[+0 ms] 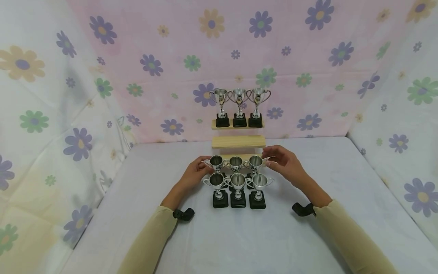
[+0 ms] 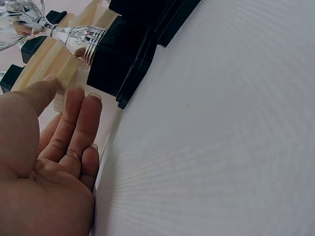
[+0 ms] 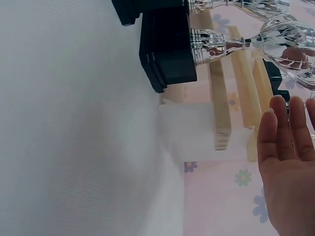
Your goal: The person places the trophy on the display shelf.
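Two rows of small silver trophy cups with black bases stand upright on the white table, three to a row. My left hand [image 1: 197, 172] is beside the back-left trophy [image 1: 216, 163], its fingers loosely bent and holding nothing; whether they touch its handle cannot be told. In the left wrist view a black base [image 2: 118, 56] stands above the fingertips. My right hand [image 1: 285, 163] is by the handle of the back-right trophy [image 1: 256, 163], fingers extended, gripping nothing. The front row holds a left trophy [image 1: 217, 180], a middle one [image 1: 238, 181] and a right one [image 1: 259, 182].
Behind the cups rises a stepped wooden stand [image 1: 238, 142]. On its top step are three taller trophies [image 1: 239, 97] side by side; the middle step is bare wood. Flowered cloth [image 1: 178, 87] hangs at the back and sides of the table [image 1: 164, 236].
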Tool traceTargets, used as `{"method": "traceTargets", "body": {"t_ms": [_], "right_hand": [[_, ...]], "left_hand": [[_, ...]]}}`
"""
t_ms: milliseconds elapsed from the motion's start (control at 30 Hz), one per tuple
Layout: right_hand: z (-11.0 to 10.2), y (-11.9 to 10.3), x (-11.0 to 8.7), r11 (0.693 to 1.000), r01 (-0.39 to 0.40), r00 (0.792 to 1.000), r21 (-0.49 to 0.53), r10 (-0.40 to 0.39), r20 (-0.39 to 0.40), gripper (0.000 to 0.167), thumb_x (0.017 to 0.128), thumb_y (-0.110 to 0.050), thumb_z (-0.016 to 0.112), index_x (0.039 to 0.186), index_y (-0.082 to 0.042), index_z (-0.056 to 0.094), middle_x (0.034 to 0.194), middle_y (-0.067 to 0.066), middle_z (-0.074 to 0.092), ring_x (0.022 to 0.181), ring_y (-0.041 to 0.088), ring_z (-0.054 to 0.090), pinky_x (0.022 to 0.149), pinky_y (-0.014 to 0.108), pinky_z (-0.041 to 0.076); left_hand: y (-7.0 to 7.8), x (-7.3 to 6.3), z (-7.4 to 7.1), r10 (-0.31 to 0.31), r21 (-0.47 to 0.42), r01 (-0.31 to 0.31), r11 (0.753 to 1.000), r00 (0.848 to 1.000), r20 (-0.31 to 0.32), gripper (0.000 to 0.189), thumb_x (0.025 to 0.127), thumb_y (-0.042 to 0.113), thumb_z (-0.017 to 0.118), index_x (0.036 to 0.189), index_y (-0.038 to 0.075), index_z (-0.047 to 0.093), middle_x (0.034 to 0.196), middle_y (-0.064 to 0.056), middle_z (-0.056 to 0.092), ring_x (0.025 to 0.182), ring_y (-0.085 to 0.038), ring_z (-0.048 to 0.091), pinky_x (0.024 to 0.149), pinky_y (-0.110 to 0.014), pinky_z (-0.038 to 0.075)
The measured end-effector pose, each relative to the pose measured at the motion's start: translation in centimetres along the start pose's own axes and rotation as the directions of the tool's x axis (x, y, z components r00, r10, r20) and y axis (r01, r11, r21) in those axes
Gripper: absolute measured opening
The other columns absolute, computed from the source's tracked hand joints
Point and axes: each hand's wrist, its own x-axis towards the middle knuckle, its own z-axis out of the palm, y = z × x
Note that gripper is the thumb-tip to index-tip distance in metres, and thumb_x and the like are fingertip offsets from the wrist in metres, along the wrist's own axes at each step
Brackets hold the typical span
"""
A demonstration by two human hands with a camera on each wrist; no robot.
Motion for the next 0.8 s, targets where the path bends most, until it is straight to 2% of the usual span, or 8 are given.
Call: {"method": "traceTargets", "body": {"t_ms": [167, 400, 600, 800], "right_hand": [[0.1, 0.5, -0.3, 1.0, 0.012, 0.999, 0.0, -0.012, 0.052, 0.046, 0.098, 0.005, 0.071, 0.141, 0.009, 0.055, 0.134, 0.021, 0.062, 0.119, 0.017, 0.065, 0.103, 0.029, 0.053], [0.3, 1.0, -0.6, 1.0, 0.005, 0.993, 0.008, -0.006, 0.119, 0.048, 0.097, 0.006, 0.073, 0.141, 0.003, 0.056, 0.135, 0.012, 0.063, 0.116, 0.025, 0.065, 0.104, 0.037, 0.053], [0.8, 1.3, -0.7, 1.0, -0.013, 0.991, -0.006, 0.014, 0.135, 0.05, 0.095, 0.008, 0.073, 0.142, 0.004, 0.055, 0.13, 0.01, 0.065, 0.113, 0.029, 0.065, 0.104, 0.041, 0.053], [1.4, 1.6, -0.7, 0.998, -0.037, 0.989, -0.041, 0.042, 0.141, 0.05, 0.095, 0.005, 0.075, 0.141, 0.003, 0.056, 0.126, 0.01, 0.066, 0.113, 0.026, 0.067, 0.105, 0.045, 0.053]], "left_hand": [[0.0, 0.0, 0.1, -0.005, -0.002, 0.005, 1.0, 1.0, 0.002, 0.043, 0.107, 0.007, 0.061, 0.15, 0.007, 0.053, 0.116, -0.017, 0.077, 0.101, -0.02, 0.075, 0.102, -0.037, 0.051], [0.0, 0.0, 0.1, 0.0, 0.012, 0.0, 1.0, 1.0, 0.002, 0.044, 0.107, 0.007, 0.061, 0.15, 0.006, 0.053, 0.113, -0.016, 0.078, 0.1, -0.02, 0.076, 0.102, -0.036, 0.05], [0.0, 0.0, 0.0, 0.001, 0.002, -0.001, 1.0, 1.0, 0.006, 0.044, 0.107, 0.007, 0.061, 0.15, 0.006, 0.052, 0.117, -0.018, 0.077, 0.102, -0.02, 0.075, 0.099, -0.032, 0.052], [-0.1, 0.1, -0.1, 0.014, 0.006, -0.014, 1.0, 1.0, 0.009, 0.043, 0.108, 0.009, 0.061, 0.15, 0.004, 0.052, 0.124, -0.019, 0.075, 0.105, -0.021, 0.075, 0.098, -0.029, 0.051]]}}
